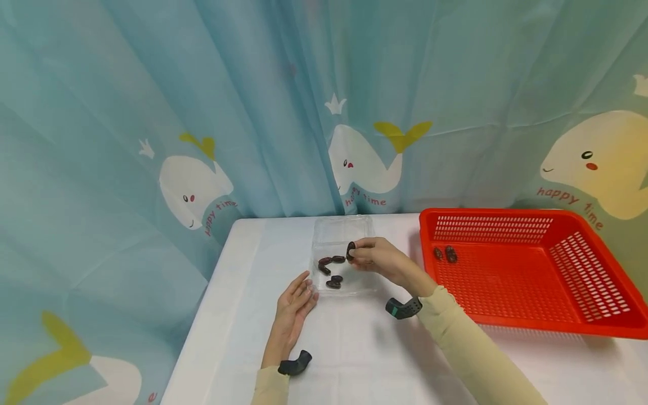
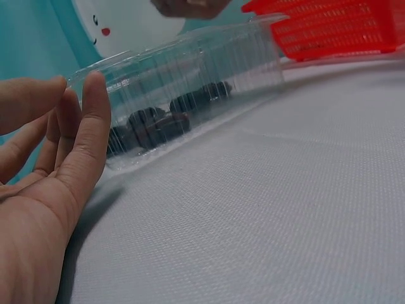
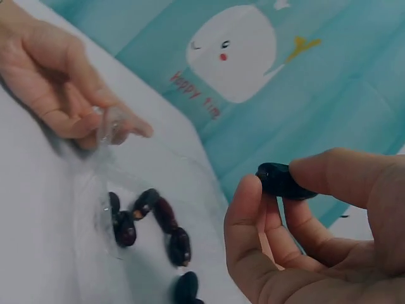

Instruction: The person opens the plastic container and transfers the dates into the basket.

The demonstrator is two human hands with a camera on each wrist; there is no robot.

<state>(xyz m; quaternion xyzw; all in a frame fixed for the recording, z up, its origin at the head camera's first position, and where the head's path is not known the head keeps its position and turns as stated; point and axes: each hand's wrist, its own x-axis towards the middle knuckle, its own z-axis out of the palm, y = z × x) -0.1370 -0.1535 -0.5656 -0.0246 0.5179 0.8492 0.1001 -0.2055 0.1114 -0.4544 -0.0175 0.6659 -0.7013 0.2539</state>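
A clear plastic box (image 1: 354, 284) stands on the white table with its lid (image 1: 343, 228) folded back. Several dark, glossy, oblong fruits (image 1: 325, 269) lie inside, some in a bent row; their exact kind does not show. Over the box, my right hand (image 1: 377, 259) pinches one more such dark oblong fruit (image 3: 285, 182) between thumb and fingertips. At the box's near left corner is my left hand (image 1: 295, 308), its fingers (image 2: 95, 126) extended close against the clear wall (image 2: 190, 69).
To the right stands a red slatted basket (image 1: 506, 287) with a few dark oblong fruits (image 1: 450, 254) at its left end. Behind the table hangs a blue curtain (image 1: 283, 112) printed with whales. A black band (image 1: 403, 308) is around the right wrist, another (image 1: 295, 364) around the left.
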